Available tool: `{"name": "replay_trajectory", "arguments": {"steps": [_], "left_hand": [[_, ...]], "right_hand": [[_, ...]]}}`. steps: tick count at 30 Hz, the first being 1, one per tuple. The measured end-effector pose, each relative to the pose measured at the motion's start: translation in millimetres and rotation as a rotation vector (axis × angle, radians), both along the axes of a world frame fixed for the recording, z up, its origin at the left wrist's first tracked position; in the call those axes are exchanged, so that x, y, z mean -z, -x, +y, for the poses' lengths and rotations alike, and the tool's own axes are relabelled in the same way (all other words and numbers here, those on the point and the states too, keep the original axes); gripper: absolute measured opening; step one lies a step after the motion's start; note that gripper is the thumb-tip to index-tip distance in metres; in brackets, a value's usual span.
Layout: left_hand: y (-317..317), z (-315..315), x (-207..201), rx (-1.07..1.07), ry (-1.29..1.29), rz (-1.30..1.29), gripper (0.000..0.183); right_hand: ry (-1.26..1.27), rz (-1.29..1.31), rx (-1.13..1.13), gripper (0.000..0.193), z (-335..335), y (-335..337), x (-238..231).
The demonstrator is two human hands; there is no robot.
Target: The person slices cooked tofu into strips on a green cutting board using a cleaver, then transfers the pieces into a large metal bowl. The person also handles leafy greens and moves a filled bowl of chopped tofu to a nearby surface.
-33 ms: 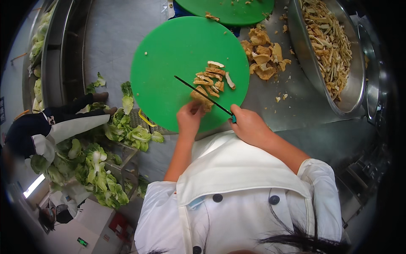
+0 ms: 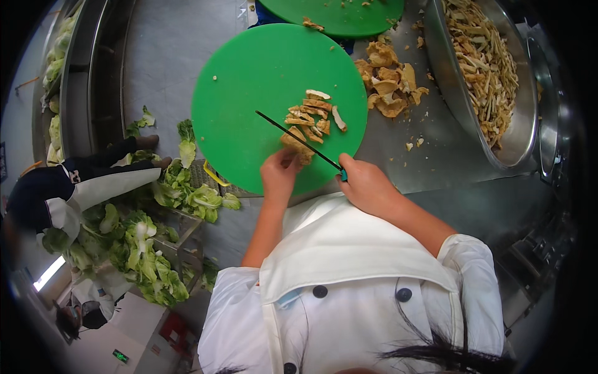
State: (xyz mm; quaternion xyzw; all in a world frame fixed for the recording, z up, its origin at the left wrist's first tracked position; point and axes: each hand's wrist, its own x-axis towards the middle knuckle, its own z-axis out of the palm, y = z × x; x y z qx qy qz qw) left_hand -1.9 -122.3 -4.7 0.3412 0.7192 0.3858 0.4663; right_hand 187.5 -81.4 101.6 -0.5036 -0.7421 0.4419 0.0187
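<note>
My left hand (image 2: 278, 178) has its fingers closed on a golden-brown piece of what looks like fried tofu (image 2: 295, 143), near the front edge of a round green cutting board (image 2: 243, 93). In my right hand (image 2: 370, 184) is the green handle of a knife (image 2: 299, 139). Its thin dark blade slants up and left across the held piece; I cannot tell how deep it sits. Just beyond the blade lie several cut strips (image 2: 314, 111), brown outside and pale inside.
Right of the board, uncut brown pieces (image 2: 389, 84) are heaped on the steel table (image 2: 430, 156). A large metal basin (image 2: 529, 131) holds many strips. Another green board (image 2: 339, 22) is behind. Leafy greens (image 2: 146, 262) and a person in an apron (image 2: 43, 193) are at left.
</note>
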Motion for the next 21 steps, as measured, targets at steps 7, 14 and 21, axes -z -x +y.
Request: {"name": "replay_trajectory", "arguments": {"steps": [7,14,21], "left_hand": [[-10.6,9.7,-0.8,0.069,-0.409,0.617,0.011],[-11.0,12.4,9.7,0.08,-0.452,0.57,0.009],[-11.0,13.7,10.1,0.064,-0.42,0.552,0.009]], "right_hand": [[0.022,-0.032,-0.02,0.02,4.3,6.4,5.4],[0.12,-0.145,-0.029,0.02,13.8,12.8,1.4],[0.086,-0.083,0.055,0.014,19.1,33.1,32.7]]}}
